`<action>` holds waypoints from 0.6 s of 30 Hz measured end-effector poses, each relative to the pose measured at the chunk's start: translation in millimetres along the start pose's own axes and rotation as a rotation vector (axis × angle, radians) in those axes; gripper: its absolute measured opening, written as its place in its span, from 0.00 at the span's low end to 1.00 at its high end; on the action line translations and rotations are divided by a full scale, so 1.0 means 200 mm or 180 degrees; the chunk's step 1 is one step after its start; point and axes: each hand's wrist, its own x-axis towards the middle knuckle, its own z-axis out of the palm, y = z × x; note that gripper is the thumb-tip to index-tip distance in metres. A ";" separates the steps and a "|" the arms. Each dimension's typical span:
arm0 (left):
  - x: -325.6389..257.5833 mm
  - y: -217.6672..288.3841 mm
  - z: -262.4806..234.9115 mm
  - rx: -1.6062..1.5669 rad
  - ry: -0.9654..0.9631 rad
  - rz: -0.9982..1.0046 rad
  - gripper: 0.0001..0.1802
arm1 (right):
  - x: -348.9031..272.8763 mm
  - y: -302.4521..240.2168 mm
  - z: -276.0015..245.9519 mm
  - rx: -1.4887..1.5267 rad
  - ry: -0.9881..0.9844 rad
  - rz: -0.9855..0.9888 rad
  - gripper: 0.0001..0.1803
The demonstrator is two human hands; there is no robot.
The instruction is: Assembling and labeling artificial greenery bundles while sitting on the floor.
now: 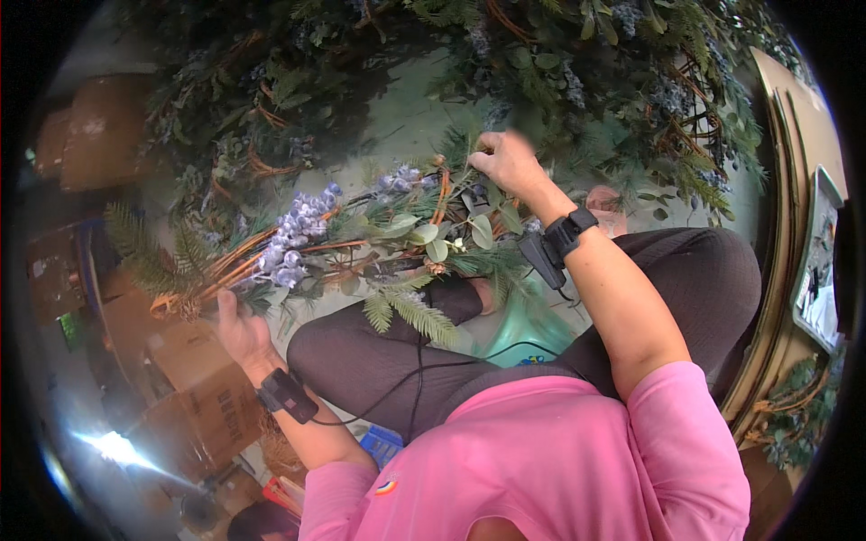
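An artificial garland of brown twigs, rounded green leaves and fern-like sprigs stretches across above my lap. Lavender-blue berry clusters stand out on its left half. My left hand is at its left end, the thumb up against the twigs and the fingers partly hidden, closed around that end. Over the garland's right end, my right hand has thumb and forefinger pinched together on a thin green sprig. Dark straps with small boxes sit on both wrists.
More greenery with blue berries and twigs lies along the far side. Cardboard boxes are stacked at left. A green plastic bag lies between my legs. Flat cardboard sheets and a pale tray stand at right. A black cable crosses my lap.
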 end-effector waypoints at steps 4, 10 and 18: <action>-0.07 0.01 0.09 0.0056 -0.0206 0.0045 0.18 | -0.03 -0.22 -0.01 -0.0583 0.0455 -0.1738 0.08; -0.10 -0.01 0.18 0.0320 -0.0168 0.0608 0.19 | -0.10 -0.35 -0.03 -0.0119 0.0534 -0.1338 0.06; -0.08 0.00 0.20 0.0254 -0.0393 0.0763 0.23 | 0.03 0.06 -0.28 0.1614 0.0912 0.0869 0.10</action>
